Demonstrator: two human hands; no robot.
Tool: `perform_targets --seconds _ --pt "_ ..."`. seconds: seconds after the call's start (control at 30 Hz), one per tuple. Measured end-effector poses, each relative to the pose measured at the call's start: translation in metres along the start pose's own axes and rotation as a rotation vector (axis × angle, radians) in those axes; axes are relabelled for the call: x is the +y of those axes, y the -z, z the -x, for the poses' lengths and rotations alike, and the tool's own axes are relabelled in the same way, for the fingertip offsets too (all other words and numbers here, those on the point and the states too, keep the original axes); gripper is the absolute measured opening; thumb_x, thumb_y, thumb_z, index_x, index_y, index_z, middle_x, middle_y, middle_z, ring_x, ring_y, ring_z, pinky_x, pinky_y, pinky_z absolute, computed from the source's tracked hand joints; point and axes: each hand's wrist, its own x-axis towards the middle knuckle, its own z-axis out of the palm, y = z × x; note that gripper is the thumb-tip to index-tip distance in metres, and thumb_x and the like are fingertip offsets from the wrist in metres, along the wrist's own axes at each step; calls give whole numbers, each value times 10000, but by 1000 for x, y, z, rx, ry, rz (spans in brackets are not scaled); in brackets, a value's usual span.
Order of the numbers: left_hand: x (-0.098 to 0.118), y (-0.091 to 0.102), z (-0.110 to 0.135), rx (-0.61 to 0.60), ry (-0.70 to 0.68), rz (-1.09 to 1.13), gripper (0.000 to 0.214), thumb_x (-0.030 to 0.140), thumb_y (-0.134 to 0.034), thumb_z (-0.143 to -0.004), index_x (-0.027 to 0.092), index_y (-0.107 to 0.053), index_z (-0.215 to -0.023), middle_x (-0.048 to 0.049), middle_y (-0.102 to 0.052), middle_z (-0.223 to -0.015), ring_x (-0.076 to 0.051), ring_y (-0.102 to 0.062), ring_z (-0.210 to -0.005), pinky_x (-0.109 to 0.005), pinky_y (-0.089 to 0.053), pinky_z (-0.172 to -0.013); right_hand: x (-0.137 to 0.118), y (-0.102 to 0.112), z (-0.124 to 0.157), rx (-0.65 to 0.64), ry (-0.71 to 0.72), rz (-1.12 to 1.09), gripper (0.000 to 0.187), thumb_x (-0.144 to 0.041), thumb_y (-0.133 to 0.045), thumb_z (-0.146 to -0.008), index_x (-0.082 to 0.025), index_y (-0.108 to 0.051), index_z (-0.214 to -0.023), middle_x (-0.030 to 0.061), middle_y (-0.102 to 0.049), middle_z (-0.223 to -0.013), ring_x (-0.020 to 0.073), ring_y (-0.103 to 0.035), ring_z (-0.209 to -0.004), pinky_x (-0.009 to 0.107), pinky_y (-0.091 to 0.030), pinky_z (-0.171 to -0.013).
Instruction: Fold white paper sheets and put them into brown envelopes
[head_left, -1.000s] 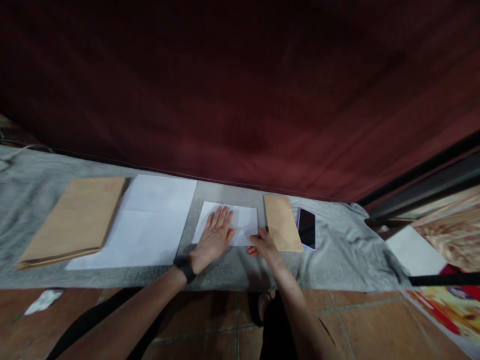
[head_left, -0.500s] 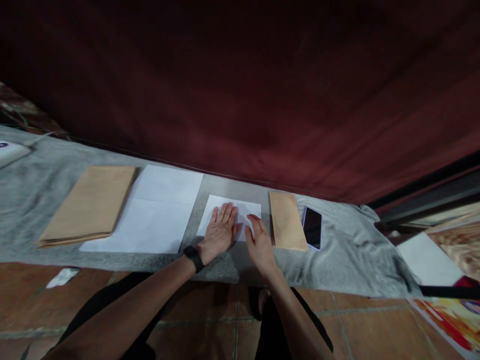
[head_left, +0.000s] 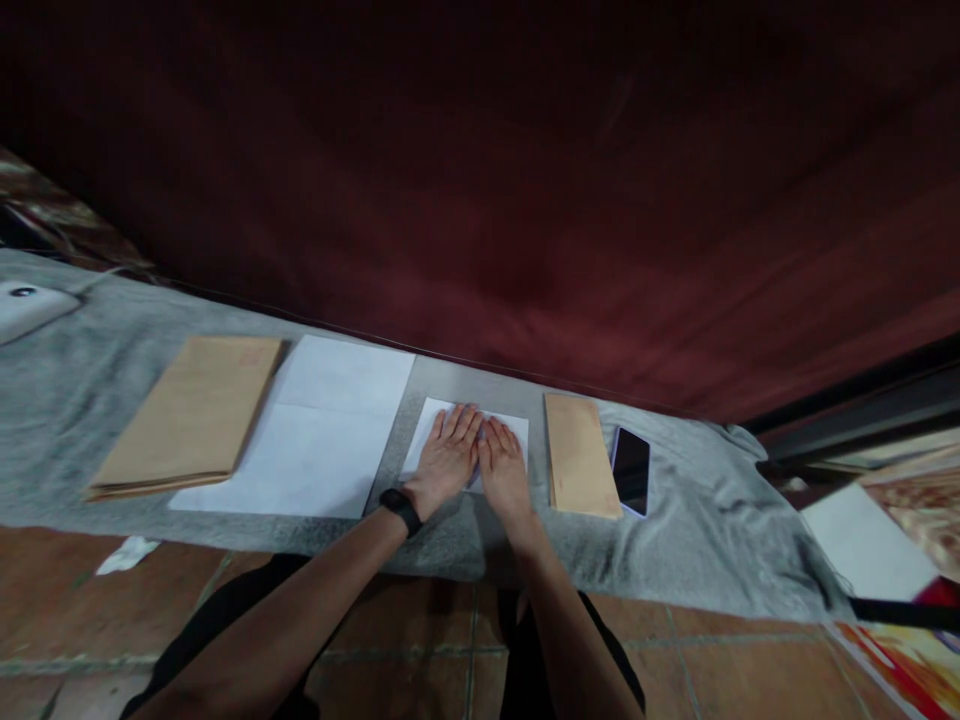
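Observation:
A small white sheet of paper (head_left: 420, 440), perhaps folded, lies on the grey cloth under both my hands. My left hand (head_left: 448, 452), with a black band on its wrist, rests flat on the paper, fingers stretched out. Beside it my right hand (head_left: 504, 467) lies flat too, its fingers extended and close to the left thumb. The hands cover the middle of the paper. To the left are larger white sheets (head_left: 330, 430) with a crease across them. A brown envelope (head_left: 581, 455) lies just right of the hands.
Brown envelopes (head_left: 191, 415) are stacked at the left, overlapping the white sheets. A phone (head_left: 631, 470) lies right of the single envelope. A white device (head_left: 30, 310) sits at the far left. A dark red curtain (head_left: 510, 250) rises behind the cloth-covered surface (head_left: 705, 510).
My right hand has come down flat onto the paper and moved left against my left hand. The left hand stays on the paper. The whole view has shifted slightly.

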Motion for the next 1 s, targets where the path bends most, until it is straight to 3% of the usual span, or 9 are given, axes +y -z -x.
perform_targets --seconds 0.2,0.4,0.67,1.0 --pt "-1 -5 2 -17 -15 -24 573 217 -347 -970 118 -411 -1531 -118 -391 -1616 -276 -249 -1537 -522 -152 -1261 1 -4 -2 -90 11 242 497 -324 -276 -1086 -168 -441 -1528 103 -390 -1605 244 -303 -1517 503 -223 -1242" --pt "-3 -4 3 3 -17 -22 561 238 -358 -983 91 -421 -1521 -160 -361 -1622 -274 -263 -1534 -501 -171 -1260 6 -7 -2 -31 23 278 486 -310 -320 -1078 -162 -451 -1522 148 -363 -1611 281 -326 -1505 550 -271 -1209" --pt "-13 3 8 29 29 4 557 409 -370 -1020 183 -438 -1524 -144 -346 -1634 -284 -285 -1527 -512 -178 -1252 14 -9 5 56 8 337 525 -366 -390 -1063 -137 -429 -1534 207 -321 -1623 327 -343 -1489 550 -318 -1175" --pt "-28 8 15 18 65 -32 632 499 -402 -1009 136 -426 -1527 -176 -353 -1622 -297 -287 -1526 -502 -182 -1251 25 -7 13 100 -3 357 576 -405 -388 -1064 -92 -390 -1548 242 -360 -1595 349 -360 -1476 550 -348 -1158"
